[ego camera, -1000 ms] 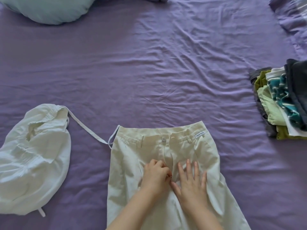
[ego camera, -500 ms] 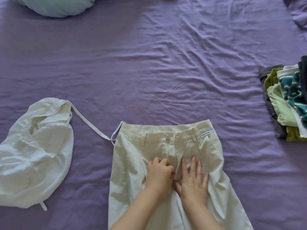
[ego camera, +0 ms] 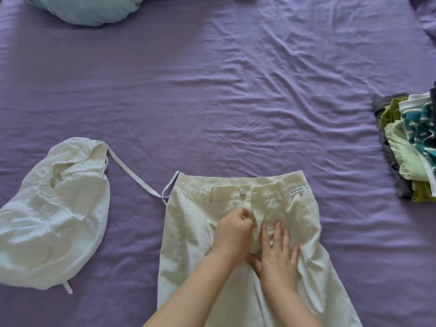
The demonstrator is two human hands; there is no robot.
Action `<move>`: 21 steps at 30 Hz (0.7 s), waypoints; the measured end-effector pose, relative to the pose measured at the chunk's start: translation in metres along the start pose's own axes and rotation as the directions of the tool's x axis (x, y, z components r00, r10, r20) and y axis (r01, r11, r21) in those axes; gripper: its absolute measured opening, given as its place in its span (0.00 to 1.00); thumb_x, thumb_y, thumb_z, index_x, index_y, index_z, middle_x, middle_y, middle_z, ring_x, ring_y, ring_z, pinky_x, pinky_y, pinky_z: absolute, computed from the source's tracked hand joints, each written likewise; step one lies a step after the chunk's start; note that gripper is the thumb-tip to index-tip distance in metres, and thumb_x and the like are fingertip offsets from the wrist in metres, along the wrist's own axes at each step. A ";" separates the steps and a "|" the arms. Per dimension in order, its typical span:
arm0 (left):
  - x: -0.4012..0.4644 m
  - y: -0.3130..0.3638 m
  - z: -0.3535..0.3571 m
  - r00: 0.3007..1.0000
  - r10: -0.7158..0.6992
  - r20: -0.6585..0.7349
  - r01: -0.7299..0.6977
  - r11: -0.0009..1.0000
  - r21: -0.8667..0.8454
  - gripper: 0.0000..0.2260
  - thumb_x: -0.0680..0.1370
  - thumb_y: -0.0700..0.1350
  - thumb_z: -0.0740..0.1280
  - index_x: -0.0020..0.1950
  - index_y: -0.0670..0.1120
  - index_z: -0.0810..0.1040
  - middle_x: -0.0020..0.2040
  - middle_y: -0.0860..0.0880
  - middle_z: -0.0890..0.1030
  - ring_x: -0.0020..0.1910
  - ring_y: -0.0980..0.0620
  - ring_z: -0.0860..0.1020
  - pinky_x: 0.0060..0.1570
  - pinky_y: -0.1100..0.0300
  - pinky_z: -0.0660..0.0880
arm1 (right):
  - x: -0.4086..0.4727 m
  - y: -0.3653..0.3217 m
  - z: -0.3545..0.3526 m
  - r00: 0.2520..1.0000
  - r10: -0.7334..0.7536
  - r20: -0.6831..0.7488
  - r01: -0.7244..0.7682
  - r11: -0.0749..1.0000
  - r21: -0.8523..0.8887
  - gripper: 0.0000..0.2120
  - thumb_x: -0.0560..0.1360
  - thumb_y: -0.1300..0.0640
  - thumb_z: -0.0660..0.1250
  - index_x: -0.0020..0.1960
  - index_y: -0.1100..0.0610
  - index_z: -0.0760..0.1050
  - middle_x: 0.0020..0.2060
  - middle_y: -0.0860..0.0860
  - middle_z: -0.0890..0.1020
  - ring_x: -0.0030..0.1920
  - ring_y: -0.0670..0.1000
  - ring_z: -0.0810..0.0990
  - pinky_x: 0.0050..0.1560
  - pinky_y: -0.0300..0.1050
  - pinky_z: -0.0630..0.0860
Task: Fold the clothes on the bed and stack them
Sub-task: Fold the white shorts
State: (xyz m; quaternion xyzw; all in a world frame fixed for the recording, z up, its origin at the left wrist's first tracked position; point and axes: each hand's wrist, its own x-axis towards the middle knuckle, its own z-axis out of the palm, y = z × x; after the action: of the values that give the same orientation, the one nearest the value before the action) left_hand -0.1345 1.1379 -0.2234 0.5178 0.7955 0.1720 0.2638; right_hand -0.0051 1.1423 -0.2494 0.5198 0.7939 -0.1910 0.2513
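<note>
Cream trousers (ego camera: 188,232) lie flat on the purple bed sheet (ego camera: 212,102), waistband away from me, a button at the middle of the waistband. My left hand (ego camera: 232,230) has its fingers curled at the fly just below the button, pinching the fabric there. My right hand (ego camera: 278,253) lies flat with straight fingers on the right front of the trousers, beside the fly. A crumpled white garment (ego camera: 54,215) with long ties lies at the left. A stack of folded clothes (ego camera: 410,142) in green, teal, white and grey sits at the right edge.
A pale blue pillow (ego camera: 87,8) lies at the top left. Another purple cloth (ego camera: 427,13) shows at the top right corner. One tie of the white garment reaches the trousers' left waistband corner. Wrinkled bare sheet fills the middle.
My left hand has slid a little up the fly toward the button. My right hand stays flat on the trousers. The view has shifted slightly left and down.
</note>
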 end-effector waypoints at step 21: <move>0.077 -0.012 -0.024 0.957 -0.287 0.045 0.285 0.958 0.039 0.09 0.77 0.49 0.64 0.51 0.49 0.83 0.53 0.53 0.73 0.51 0.48 0.76 0.45 0.59 0.68 | 0.004 -0.002 0.002 0.999 0.034 -0.013 -0.034 0.999 0.041 0.46 0.73 0.33 0.57 0.66 0.44 0.21 0.76 0.52 0.35 0.76 0.55 0.38 0.72 0.60 0.44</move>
State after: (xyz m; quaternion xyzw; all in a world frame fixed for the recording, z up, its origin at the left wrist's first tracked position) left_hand -0.1827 1.2035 -0.2297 0.4056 0.8578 0.1061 0.2973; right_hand -0.0081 1.1434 -0.2538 0.5395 0.7825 -0.1994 0.2386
